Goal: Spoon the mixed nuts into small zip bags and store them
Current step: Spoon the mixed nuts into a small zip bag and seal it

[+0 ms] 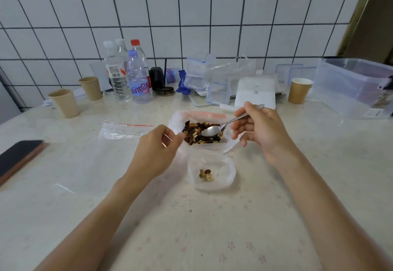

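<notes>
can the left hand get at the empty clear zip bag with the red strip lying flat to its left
Probably yes: the left hand sits just right of the flat clear zip bag with the red strip, and nothing lies between them. Its fingers pinch thin clear plastic, which it would likely release first.

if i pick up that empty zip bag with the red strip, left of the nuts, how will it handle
The zip bag lies flat, thin and wrinkled, so it would probably flop and fold when lifted. It holds nothing, so it is likely very light and may slide on the smooth table when pushed.
</notes>
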{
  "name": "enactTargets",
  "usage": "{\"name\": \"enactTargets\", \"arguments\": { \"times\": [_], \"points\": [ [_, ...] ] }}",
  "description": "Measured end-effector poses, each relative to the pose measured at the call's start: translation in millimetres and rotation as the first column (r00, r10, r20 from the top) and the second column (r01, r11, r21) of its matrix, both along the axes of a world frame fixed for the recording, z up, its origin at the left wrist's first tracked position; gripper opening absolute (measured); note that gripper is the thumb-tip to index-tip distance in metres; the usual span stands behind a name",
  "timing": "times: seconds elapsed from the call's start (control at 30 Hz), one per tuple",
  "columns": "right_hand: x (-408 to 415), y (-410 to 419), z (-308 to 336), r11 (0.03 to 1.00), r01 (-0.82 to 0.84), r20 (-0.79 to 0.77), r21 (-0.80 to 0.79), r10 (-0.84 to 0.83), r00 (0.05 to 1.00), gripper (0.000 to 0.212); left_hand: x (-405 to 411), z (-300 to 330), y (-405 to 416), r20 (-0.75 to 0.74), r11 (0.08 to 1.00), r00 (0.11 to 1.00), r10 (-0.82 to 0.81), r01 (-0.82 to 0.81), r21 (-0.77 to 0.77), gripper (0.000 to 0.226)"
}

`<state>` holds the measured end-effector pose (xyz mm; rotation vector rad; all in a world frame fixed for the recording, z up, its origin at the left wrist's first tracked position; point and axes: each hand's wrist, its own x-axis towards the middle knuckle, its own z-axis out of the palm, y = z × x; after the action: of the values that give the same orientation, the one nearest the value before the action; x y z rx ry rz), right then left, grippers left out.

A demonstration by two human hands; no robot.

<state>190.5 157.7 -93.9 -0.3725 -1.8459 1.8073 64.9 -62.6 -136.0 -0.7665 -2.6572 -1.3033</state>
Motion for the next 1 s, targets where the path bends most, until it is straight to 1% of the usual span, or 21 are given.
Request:
{"name": "enactTargets", "arguments": {
  "times": [0.03, 0.1, 0.17, 0.2, 0.27, 0.37, 0.43, 0.53, 0.63, 0.8, 1.0],
  "points": [
    [-2, 1, -1, 0.999, 0.049, 0.011, 0.009, -0.050, 0.999, 0.036, -4, -2, 0, -0.003, 0.998, 0.998, 0.057, -0.057, -0.017, 0.039],
    [-3, 2, -3, 0.985, 0.138, 0.027, 0.100, -0.141, 0.990, 0.033, -11, -6, -1, 0.011, 0.988, 0.992, 0.124, -0.122, -0.098, 0.056],
    [-3, 2, -6, 0.955, 0.196, 0.033, 0.224, -0.208, 0.978, 0.027, -17, -9, 3, 0.058, 0.979, 0.991, 0.120, -0.109, -0.174, 0.071],
    [-4, 1, -7, 0.939, 0.210, 0.035, 0.273, -0.228, 0.973, 0.026, -19, -9, 5, 0.081, 0.977, 0.991, 0.105, -0.088, -0.192, 0.074],
    [-5, -2, -11, 0.919, 0.212, 0.050, 0.331, -0.241, 0.969, 0.026, -22, -9, 11, 0.103, 0.984, 0.992, 0.074, -0.056, -0.170, 0.067],
    [-12, -7, -17, 0.917, 0.196, 0.087, 0.347, -0.240, 0.967, 0.026, -24, -11, 17, 0.095, 0.997, 0.994, 0.058, -0.052, -0.064, 0.046],
    [-16, -9, -21, 0.930, 0.187, 0.123, 0.316, -0.235, 0.964, 0.026, -23, -12, 18, 0.074, 0.998, 0.996, 0.057, -0.056, -0.013, 0.036],
    [-20, -10, -26, 0.966, 0.165, 0.167, 0.200, -0.200, 0.965, 0.025, -22, -10, 20, 0.031, 0.998, 0.999, 0.044, -0.045, 0.034, 0.030],
    [-22, -12, -30, 0.987, 0.149, 0.188, 0.067, -0.159, 0.969, 0.023, -20, -11, 24, -0.022, 0.998, 0.999, 0.037, -0.035, 0.049, 0.031],
    [-21, -12, -29, 0.985, 0.142, 0.190, -0.095, -0.122, 0.974, 0.024, -22, -13, 23, -0.051, 0.997, 0.998, 0.032, -0.029, 0.074, 0.031],
    [-19, -11, -27, 0.972, 0.150, 0.173, -0.182, -0.118, 0.978, 0.030, -25, -16, 22, -0.038, 0.996, 0.999, 0.025, -0.022, 0.092, 0.032]
  ]
}}
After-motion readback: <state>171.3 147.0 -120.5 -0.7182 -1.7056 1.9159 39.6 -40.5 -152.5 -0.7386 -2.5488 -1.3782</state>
